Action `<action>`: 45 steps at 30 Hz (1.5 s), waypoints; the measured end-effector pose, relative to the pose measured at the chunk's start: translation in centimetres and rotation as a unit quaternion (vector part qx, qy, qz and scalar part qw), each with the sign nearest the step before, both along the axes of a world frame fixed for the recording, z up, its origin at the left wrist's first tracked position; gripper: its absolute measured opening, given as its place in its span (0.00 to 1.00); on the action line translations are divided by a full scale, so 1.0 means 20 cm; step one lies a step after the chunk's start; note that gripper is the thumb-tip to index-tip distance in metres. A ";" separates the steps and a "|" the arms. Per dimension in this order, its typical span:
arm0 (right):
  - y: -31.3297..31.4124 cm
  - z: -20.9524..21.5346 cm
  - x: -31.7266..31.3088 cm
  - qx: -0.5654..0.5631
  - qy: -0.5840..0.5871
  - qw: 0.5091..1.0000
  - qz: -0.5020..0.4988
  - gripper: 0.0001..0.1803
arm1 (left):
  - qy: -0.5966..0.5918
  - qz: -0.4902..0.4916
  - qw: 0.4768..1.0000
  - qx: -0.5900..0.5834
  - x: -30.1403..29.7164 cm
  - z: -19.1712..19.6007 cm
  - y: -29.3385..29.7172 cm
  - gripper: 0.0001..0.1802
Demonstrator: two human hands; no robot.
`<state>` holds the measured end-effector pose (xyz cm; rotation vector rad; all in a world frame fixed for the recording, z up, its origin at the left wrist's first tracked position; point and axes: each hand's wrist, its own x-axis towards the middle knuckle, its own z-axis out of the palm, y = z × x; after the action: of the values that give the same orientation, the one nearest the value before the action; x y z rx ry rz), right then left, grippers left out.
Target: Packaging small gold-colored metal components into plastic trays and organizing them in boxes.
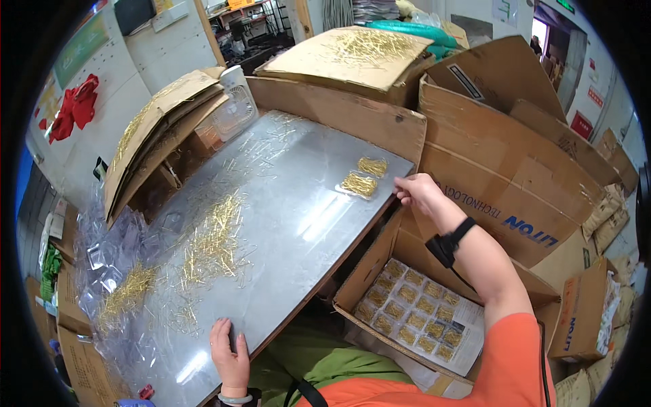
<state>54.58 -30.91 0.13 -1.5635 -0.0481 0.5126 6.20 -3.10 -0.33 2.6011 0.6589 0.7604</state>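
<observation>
My left hand (229, 354) lies on the near edge of the grey metal tabletop (291, 197), fingers stretched out and thumb apart, holding nothing. My right hand (416, 190) is at the table's right edge with its fingers curled together. Anything between those fingertips is too small to make out. Just left of it sit two clear plastic trays filled with thin gold-coloured wire pieces, a nearer tray (359, 184) and a farther tray (372, 167). A loose heap of gold wire pieces (215, 241) spreads over the table's left half, and more lie scattered toward the far end.
Below my right arm stands an open carton (352, 298) holding rows of filled clear trays (407, 294). Empty clear plastic trays (102, 254) pile up at the left. A small fan (234, 112) and a wooden board (339, 112) border the far side; a large carton (502, 169) stands right.
</observation>
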 end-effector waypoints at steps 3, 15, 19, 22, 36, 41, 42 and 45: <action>0.14 0.11 0.04 -0.093 0.002 0.996 0.002 0.13 | -0.005 0.009 1.000 -0.002 -0.01 0.01 -0.01 0.21; 0.29 0.13 0.01 -0.109 0.065 0.992 0.011 0.10 | -0.014 -0.002 1.000 -0.003 -0.01 0.01 -0.01 0.21; 0.29 0.11 0.03 -0.086 0.079 0.993 0.027 0.11 | -0.020 0.001 1.000 -0.005 -0.01 0.02 -0.01 0.21; 0.26 0.07 0.05 -0.065 0.087 0.994 0.028 0.10 | -0.017 0.001 1.000 -0.001 -0.01 0.01 -0.01 0.21; -0.72 -0.22 -0.50 0.051 0.100 0.984 0.137 0.09 | -0.007 0.007 1.000 -0.006 -0.02 -0.04 0.01 0.21; -1.35 -0.78 -0.85 0.026 0.190 0.977 0.088 0.09 | 0.032 0.010 0.999 0.007 -0.05 -0.08 0.05 0.21; -1.46 -0.89 -0.90 0.003 0.203 0.976 0.076 0.09 | 0.035 0.011 0.999 0.012 -0.06 -0.08 0.06 0.20; -1.77 -1.18 -1.05 -0.042 0.252 0.967 0.011 0.09 | 0.046 0.015 0.999 0.019 -0.05 -0.07 0.06 0.20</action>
<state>33.66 -66.36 -23.57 -1.4742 0.3485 0.9266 5.18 -1.84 -1.66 2.6795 0.7182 0.6703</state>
